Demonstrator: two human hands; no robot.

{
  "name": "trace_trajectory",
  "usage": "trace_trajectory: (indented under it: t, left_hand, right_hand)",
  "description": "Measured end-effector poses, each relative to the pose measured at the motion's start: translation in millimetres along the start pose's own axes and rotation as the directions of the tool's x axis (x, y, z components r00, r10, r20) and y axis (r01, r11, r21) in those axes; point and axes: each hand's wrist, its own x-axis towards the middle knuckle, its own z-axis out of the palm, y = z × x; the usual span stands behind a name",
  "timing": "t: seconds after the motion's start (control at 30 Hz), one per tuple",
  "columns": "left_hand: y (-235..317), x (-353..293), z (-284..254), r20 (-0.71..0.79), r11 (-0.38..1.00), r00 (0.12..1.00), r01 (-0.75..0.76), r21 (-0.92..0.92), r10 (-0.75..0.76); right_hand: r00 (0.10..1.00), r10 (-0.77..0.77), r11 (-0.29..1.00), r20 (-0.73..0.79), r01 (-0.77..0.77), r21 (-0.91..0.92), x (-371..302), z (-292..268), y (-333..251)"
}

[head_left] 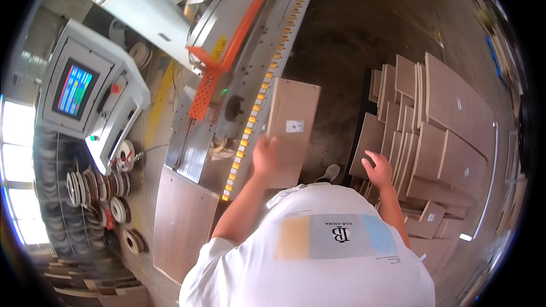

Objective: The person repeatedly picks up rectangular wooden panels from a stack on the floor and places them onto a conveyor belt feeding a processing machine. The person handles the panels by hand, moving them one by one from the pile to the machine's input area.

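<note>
My left hand [265, 158] is closed on the left edge of a brown rectangular furniture panel [293, 102], just right of the machine's roller rail. The panel carries a white label [294, 126] and has small holes along its far end; its near end reaches down to my shirt. Over on the right, my right hand [378, 169] holds nothing, its fingers apart. It is in front of a stack of similar brown panels [392, 119] standing on edge and leaning together; whether it touches one I cannot tell.
A grey machine with an orange guard [236, 40] and yellow rollers [250, 119] runs along the left. Its control console [91, 91] has a lit screen. Rolls of edge banding [94, 187] sit farther left. Another panel [182, 216] lies at the machine's near end.
</note>
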Motion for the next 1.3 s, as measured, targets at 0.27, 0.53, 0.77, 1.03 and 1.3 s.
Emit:
trace_trajectory:
  t: [0.27, 0.53, 0.77, 1.03, 1.3]
  left_hand:
    - [-68, 50, -46, -0.105, 0.829, 0.940, 0.229, -0.510, -0.324]
    - [-76, 40, -85, -0.126, 0.682, 0.882, 0.253, -0.686, -0.454]
    - [-114, 36, -101, -0.145, 0.546, 0.820, 0.226, -0.807, -0.554]
    - [-130, 72, -109, -0.201, 0.735, 0.819, 0.337, -0.588, -0.537]
    - [-150, 101, -99, -0.185, 0.672, 0.859, 0.221, -0.707, -0.478]
  right_hand:
    - [0.971, -0.007, 0.984, 0.241, -0.036, 0.175, 9, 35, 3]
    - [0.908, -0.021, 0.990, 0.418, -0.040, 0.136, 24, 40, 2]
    - [0.874, 0.018, 0.993, 0.485, -0.071, 0.092, 19, 51, 16]
    - [0.815, 0.090, 0.975, 0.573, -0.189, 0.116, 19, 39, 5]
    - [0.814, 0.112, 0.967, 0.570, -0.222, 0.128, -8, 50, 33]
